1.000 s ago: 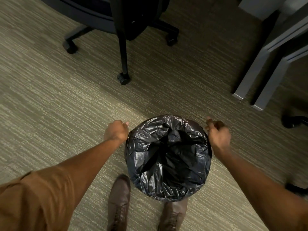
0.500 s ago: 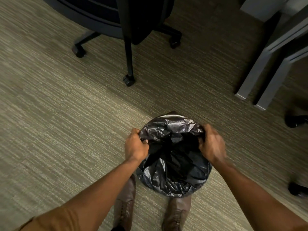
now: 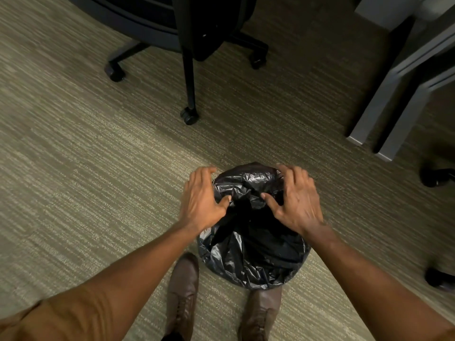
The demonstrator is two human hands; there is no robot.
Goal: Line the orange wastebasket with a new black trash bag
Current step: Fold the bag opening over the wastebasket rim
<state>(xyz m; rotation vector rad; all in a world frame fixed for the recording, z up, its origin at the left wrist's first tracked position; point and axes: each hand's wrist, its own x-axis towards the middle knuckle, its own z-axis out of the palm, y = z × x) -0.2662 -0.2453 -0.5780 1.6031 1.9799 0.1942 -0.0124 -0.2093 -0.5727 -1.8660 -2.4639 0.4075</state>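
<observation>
Bag (image 3: 253,244) sits at the 6 o'clock part of the view, on the carpet (image 3: 98,168), just ahead of both shoes (image 3: 183,294). Black film covers the whole mouth and drapes down the outside; no orange shows anywhere, so the basket itself is hidden under the film and only inferred from the round shape. The mouth reads as roughly round from above, so no long axis to speak of. The centre of the film sags dark into the opening.

Hands: both at the far rim, about 12 o'clock of the mouth. Left hand (image 3: 200,200) at roughly 10–11 o'clock of the rim, fingers spread and curved over the outside edge, thumb pressing film on the inner side. Right hand (image 3: 296,199) at roughly 1–2 o'clock, same pose mirrored, slightly blurred. Both are part-open, draped on the film; whether either actually pinches a fold I cannot tell.

Key relation: the film between the two thumbs is bunched in a ridge across the far edge, while the near rim at 6 o'clock looks already wrapped. Judgement: remaining work is at the far side, equally near to both hands; the move calls for spreading that ridge outward and down over the far lip.

Outward: chair (image 3: 194,28) castors at 12 o'clock, grey table legs (image 3: 374,114) at 2 o'clock, well apart.
</observation>
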